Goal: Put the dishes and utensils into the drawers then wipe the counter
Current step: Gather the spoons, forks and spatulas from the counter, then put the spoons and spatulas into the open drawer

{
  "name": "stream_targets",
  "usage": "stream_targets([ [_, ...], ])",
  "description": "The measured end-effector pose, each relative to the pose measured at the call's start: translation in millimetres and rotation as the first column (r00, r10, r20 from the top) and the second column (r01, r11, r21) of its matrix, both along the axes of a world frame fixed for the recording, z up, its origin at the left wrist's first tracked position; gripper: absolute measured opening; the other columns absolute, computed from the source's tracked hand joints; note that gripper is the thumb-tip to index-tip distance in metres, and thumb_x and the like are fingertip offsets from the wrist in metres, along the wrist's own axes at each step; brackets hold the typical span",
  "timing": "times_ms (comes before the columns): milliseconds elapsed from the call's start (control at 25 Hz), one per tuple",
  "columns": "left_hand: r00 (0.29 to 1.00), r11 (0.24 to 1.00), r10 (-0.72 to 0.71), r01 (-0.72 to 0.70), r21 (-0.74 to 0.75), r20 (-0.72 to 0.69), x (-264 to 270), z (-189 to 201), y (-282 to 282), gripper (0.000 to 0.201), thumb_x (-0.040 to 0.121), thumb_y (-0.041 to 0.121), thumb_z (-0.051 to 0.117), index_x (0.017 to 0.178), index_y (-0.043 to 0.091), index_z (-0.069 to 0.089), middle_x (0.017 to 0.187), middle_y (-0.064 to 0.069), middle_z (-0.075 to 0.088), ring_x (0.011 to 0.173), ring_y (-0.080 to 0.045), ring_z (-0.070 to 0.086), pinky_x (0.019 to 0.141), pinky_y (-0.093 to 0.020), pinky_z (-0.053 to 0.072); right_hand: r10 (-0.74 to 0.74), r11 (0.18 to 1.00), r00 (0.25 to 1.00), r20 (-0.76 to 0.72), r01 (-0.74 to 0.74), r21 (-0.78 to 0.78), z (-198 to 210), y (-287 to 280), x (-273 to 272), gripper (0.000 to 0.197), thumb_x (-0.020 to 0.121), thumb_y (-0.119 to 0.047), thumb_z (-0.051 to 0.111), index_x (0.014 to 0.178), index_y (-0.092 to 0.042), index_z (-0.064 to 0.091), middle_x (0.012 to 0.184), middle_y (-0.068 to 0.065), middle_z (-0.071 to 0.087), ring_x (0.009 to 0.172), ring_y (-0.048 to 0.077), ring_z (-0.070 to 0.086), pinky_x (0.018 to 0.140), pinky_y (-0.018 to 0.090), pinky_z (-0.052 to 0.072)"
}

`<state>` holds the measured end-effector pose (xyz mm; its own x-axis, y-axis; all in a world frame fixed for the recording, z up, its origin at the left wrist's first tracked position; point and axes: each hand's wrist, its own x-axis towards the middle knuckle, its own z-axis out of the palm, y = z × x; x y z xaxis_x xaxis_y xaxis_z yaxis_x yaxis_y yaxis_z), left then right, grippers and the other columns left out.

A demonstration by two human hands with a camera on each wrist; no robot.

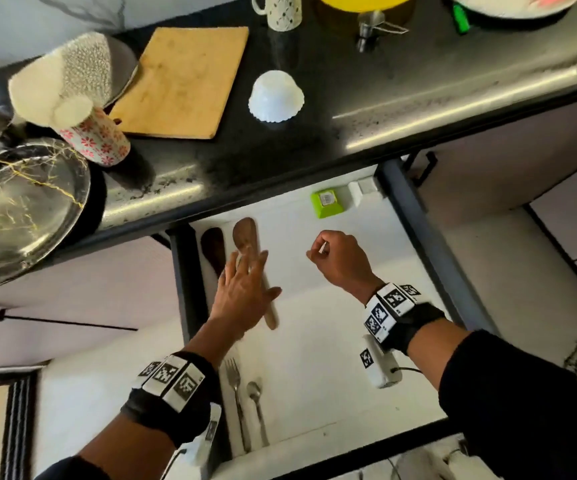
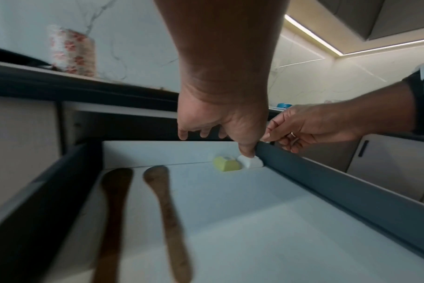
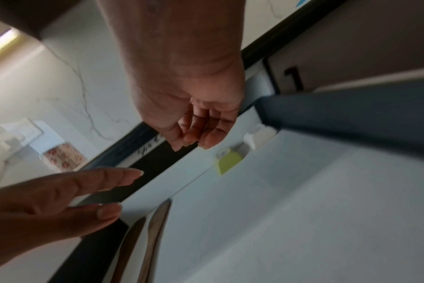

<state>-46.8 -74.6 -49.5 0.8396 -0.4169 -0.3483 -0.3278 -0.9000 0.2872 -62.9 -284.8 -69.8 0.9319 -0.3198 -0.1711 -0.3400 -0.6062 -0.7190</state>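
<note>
While the left hand (image 1: 242, 296) is hovering flat, fingers spread wide, over the light wooden spoon (image 1: 245, 237) lying near the left wall of the open drawer (image 1: 434, 244), the right hand (image 1: 340, 261) is hanging loosely curled, holding nothing, over the bare white middle.

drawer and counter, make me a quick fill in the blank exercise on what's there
1. The open drawer holds ___ wooden spatulas lying side by side.
2. Nearer the person, the metal fork lies to the ___ of the metal spoon.
3. The white bowl on the black counter stands ___.
4. The left hand, fingers spread, is over the ___ of the two spatulas.

Missing words: two; left; upside down; lighter
</note>
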Motion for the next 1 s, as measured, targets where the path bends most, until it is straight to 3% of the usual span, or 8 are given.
stream_targets([
  [40,0.999,1.000,-0.017,0.017,-0.008,0.029,-7,5,-35,0.078,0.094,0.053,0.052,0.156,0.030,0.010,0.164,-0.003,-0.002,0.150,-0.028,-0.009,0.119,-0.050,0.007,-0.007,1.000,0.999,0.034,0.007,-0.007,8,-34,-12,0.014,0.083,-0.030,0.071,0.080,-0.020,0.063,0.074,-0.004,0.065,0.081,0.023,0.062,0.066,0.029,0.048],
  [120,0.999,1.000,0.013,-0.013,-0.003,0.037,-12,15,-51,0.076,0.093,0.057,0.048,0.155,0.031,0.014,0.164,-0.001,0.002,0.150,-0.027,-0.006,0.119,-0.050,0.010,0.018,1.000,0.995,0.102,-0.019,0.007,22,-53,-20,0.014,0.082,-0.029,0.072,0.079,-0.020,0.062,0.076,-0.002,0.067,0.078,0.023,0.062,0.066,0.032,0.051],
  [280,0.990,0.993,-0.077,0.087,-0.080,0.117,-22,49,-190,0.075,0.091,0.061,0.047,0.154,0.031,0.019,0.164,-0.001,0.008,0.151,-0.026,0.001,0.119,-0.048,0.015,-0.068,0.998,0.977,0.203,0.068,0.006,69,-196,-69,0.011,0.084,-0.029,0.070,0.081,-0.022,0.062,0.080,-0.005,0.066,0.077,0.017,0.062,0.066,0.031,0.052],
  [440,0.972,0.968,-0.124,0.162,-0.192,0.199,-6,82,-303,0.069,0.091,0.055,0.054,0.150,0.028,0.030,0.160,-0.002,0.023,0.148,-0.025,0.017,0.117,-0.046,0.024,-0.109,0.991,0.953,0.281,0.125,-0.039,103,-291,-75,0.010,0.083,-0.027,0.072,0.078,-0.022,0.065,0.074,-0.007,0.067,0.070,0.012,0.061,0.061,0.021,0.044],
  [560,0.979,0.952,-0.107,0.151,-0.265,0.173,19,85,-358,0.067,0.090,0.050,0.058,0.148,0.027,0.035,0.156,-0.001,0.031,0.144,-0.023,0.027,0.116,-0.044,0.029,-0.123,0.986,0.951,0.282,0.150,-0.079,105,-339,-56,0.010,0.083,-0.029,0.073,0.080,-0.021,0.067,0.074,-0.007,0.067,0.066,0.006,0.058,0.059,0.016,0.040],
  [720,0.990,0.933,-0.056,0.097,-0.346,0.126,50,75,-392,0.062,0.090,0.050,0.060,0.145,0.033,0.035,0.153,0.003,0.036,0.139,-0.021,0.035,0.111,-0.044,0.038,-0.075,0.987,0.965,0.250,0.107,-0.118,105,-384,-23,0.011,0.083,-0.032,0.072,0.077,-0.027,0.064,0.071,-0.013,0.062,0.064,0.002,0.058,0.062,0.017,0.046],
  [880,0.983,0.894,0.007,0.075,-0.442,0.182,98,65,-414,0.058,0.091,0.047,0.059,0.143,0.031,0.039,0.145,0.004,0.044,0.131,-0.018,0.043,0.107,-0.039,0.041,0.000,0.991,0.965,0.263,0.034,-0.127,112,-429,49,0.013,0.084,-0.032,0.072,0.076,-0.029,0.061,0.072,-0.013,0.062,0.067,0.000,0.058,0.063,0.019,0.049],
  [1000,0.983,0.888,0.021,0.067,-0.455,0.185,120,61,-424,0.058,0.091,0.047,0.059,0.143,0.030,0.039,0.143,0.005,0.046,0.129,-0.017,0.044,0.108,-0.040,0.040,0.035,0.989,0.965,0.261,0.004,-0.146,109,-450,97,0.012,0.084,-0.028,0.073,0.078,-0.022,0.065,0.073,-0.010,0.064,0.069,0.003,0.060,0.067,0.023,0.053],
])
